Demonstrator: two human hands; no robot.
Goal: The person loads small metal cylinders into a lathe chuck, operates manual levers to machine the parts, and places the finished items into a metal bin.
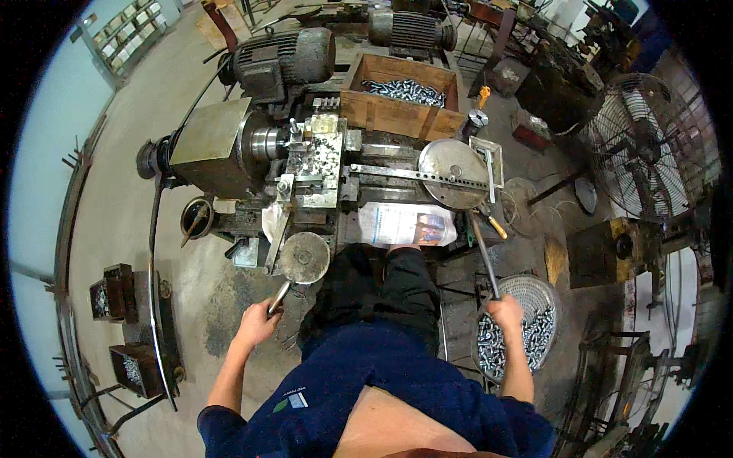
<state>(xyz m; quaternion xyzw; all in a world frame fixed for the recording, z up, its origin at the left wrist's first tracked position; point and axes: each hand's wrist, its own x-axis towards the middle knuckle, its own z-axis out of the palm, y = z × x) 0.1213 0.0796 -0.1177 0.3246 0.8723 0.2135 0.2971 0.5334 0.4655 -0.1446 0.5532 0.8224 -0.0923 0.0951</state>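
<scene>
My left hand (258, 324) is closed round a short metal handle (281, 293) below a round metal disc (305, 257) at the front of a lathe (313, 164). My right hand (505, 311) grips a long steel lever (484, 253), which runs up to the edge of a large round plate (450, 172). A drilled flat bar (397, 175) stretches from the carriage across that plate. The lathe's chuck (263, 143) is at the left of the carriage; whether it holds a workpiece is too small to tell. A printed sheet (405, 224) lies over the machine's front, above my legs.
A wooden box (397, 116) of small metal parts stands behind the lathe. Beneath my right hand is a round basket (546, 294) of similar parts. A large fan (641, 145) stands at the right, motors (282, 57) at the back, and metal bins (136, 370) at the lower left.
</scene>
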